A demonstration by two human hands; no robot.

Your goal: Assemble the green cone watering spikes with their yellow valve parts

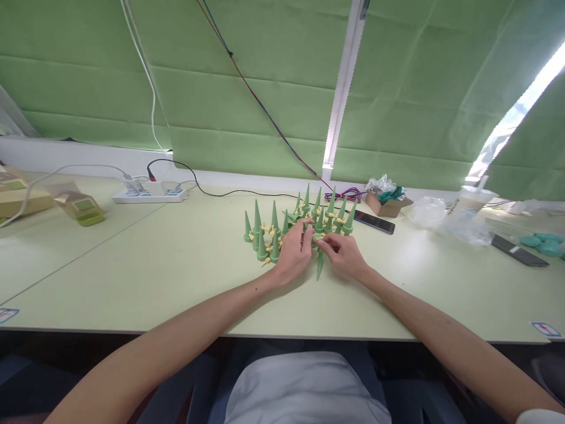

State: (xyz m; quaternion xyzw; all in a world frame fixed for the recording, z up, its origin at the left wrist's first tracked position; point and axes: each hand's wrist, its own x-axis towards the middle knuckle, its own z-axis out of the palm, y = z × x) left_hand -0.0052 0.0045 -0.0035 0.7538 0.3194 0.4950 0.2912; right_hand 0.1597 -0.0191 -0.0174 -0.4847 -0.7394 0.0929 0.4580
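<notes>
Many pointed green plastic cones [256, 221] stand upright in a cluster on the table, with small yellow pieces [265, 227] attached or lying among them. My left hand [293, 250] is closed at the middle of the cluster, its thumb and fingers on a green cone whose shape is mostly hidden. Close beside it, my right hand [342, 253] pinches at the same spot with thumb and forefinger. What sits between those right fingertips is too small to make out. Just below the fingertips, one green cone [319, 266] points toward me. More cones [348, 221] stand behind my right hand.
A dark phone [374, 222] lies right of the cones, near a small cardboard box [388, 203] with plastic and green material. A cup [470, 200], clear plastic bags [465, 227] and a dark flat object [519, 250] are farther right. At left are a power strip [150, 196] and an open carton [79, 203].
</notes>
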